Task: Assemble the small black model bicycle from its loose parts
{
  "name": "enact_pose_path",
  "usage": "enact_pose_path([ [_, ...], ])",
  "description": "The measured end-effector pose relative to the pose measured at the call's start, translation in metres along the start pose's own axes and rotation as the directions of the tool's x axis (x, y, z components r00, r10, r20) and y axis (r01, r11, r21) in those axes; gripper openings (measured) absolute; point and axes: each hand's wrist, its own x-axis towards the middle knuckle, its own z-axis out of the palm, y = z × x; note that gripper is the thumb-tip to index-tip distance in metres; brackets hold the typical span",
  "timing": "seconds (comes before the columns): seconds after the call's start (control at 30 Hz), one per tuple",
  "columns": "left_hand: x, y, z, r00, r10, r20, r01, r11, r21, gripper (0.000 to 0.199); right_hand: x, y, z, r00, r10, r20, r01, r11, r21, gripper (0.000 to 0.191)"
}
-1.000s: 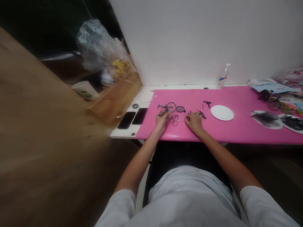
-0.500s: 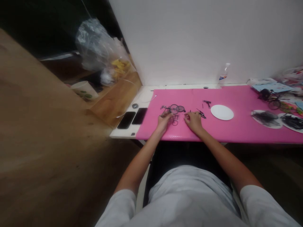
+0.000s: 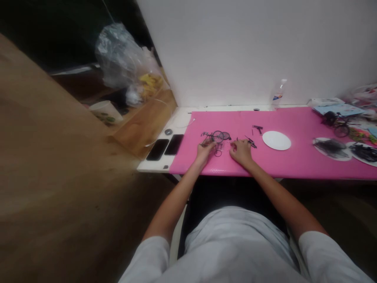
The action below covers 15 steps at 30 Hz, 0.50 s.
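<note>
A small black model bicycle (image 3: 218, 136) with thin spoked wheels is at the middle left of the pink sheet (image 3: 244, 165). My left hand (image 3: 205, 151) closes its fingers on the frame side of it. A black part with a small ring (image 3: 218, 153) lies just right of that hand. My right hand (image 3: 240, 150) hovers low over the sheet, thumb and fingertips pinched together; whatever is between them is too small to make out. Beyond its knuckles lie thin black pieces (image 3: 251, 142), and farther back a black angled part (image 3: 258, 129).
To the right sit a white plate (image 3: 277, 140), a plate heaped with black parts (image 3: 331, 148) and another black model bicycle (image 3: 338, 124). Two dark phones (image 3: 174, 144) lie at the left table end. A clear bottle (image 3: 278, 94) stands by the wall.
The model bicycle and my left hand have shifted very slightly to the right. My right hand stays almost in place, fingertips still pinched.
</note>
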Motion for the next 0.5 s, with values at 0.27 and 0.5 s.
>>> enact_pose_path([
  [0.27, 0.0009, -0.0013, -0.0017, 1.0, 0.001, 0.01, -0.001, 1.0, 0.015, 0.042, 0.0004, 0.0018, 0.0033, 1.0, -0.013, -0.023, 0.013, 1.0, -0.002, 0.027],
  [0.5, -0.0008, 0.0, 0.0001, 1.0, 0.001, 0.008, -0.001, 1.0, -0.011, 0.044, 0.0019, 0.0023, 0.0017, 1.0, -0.007, 0.001, 0.007, 1.0, 0.012, 0.02],
])
